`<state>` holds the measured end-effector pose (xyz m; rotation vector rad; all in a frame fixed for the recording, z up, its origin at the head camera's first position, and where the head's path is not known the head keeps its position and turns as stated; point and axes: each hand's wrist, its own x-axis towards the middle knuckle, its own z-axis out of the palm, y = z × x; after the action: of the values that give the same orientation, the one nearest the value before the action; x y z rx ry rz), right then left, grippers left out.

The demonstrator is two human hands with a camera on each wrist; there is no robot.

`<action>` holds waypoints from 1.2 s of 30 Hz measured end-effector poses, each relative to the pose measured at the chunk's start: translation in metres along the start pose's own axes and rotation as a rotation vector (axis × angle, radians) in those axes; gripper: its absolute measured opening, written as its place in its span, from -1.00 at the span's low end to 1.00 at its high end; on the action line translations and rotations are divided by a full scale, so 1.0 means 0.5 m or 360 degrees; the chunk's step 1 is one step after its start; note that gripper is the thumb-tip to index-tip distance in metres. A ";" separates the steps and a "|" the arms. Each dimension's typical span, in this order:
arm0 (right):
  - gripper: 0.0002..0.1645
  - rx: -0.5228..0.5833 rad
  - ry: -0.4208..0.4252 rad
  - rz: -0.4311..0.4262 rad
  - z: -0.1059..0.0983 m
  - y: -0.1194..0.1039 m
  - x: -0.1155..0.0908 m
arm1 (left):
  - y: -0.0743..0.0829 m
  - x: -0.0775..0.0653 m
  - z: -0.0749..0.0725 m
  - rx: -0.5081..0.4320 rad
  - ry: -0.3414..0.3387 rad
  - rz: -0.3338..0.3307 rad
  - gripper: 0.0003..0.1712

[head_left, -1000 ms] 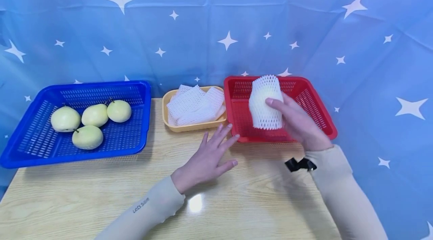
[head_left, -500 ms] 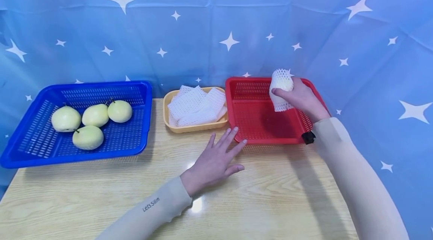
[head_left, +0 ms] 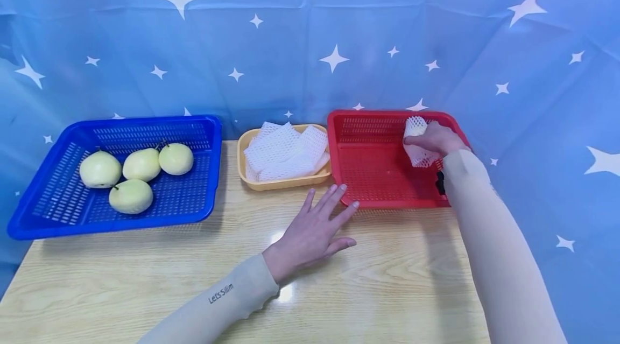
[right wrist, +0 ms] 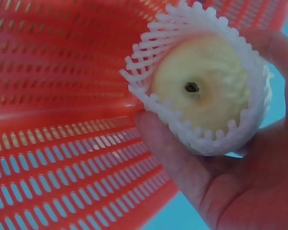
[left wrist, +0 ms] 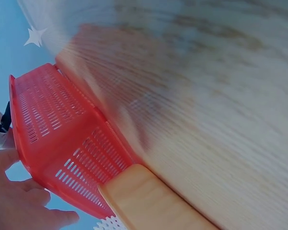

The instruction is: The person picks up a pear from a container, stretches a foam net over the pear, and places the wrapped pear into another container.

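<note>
My right hand grips a pale yellow pear wrapped in a white foam net sleeve, inside the right part of the red basket. In the right wrist view, thumb and fingers curl round the sleeve, and the pear's dark-centred end shows through its open end. My left hand is spread with straight fingers above the table by the red basket's front left corner, holding nothing. Whether its fingertips touch the rim, I cannot tell.
Several unwrapped pears lie in the blue basket on the left. Between the baskets, a small yellow tray holds white foam net sleeves. A blue star-patterned cloth hangs behind the wooden table.
My right hand has carried the sleeved pear rightward and lower into the red basket. My left hand has shifted slightly right, still spread.
</note>
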<state>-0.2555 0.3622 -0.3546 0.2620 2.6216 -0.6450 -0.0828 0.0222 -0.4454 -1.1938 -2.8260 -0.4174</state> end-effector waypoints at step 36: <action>0.01 -0.0470 0.0115 -0.0139 -0.010 -0.019 -0.031 | 0.007 -0.001 -0.002 -0.0134 0.0014 -0.0059 -0.03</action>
<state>-0.2461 0.3552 -0.3402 0.0824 2.7650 -0.2724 -0.0799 0.0239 -0.4439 -1.1522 -2.8536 -0.5474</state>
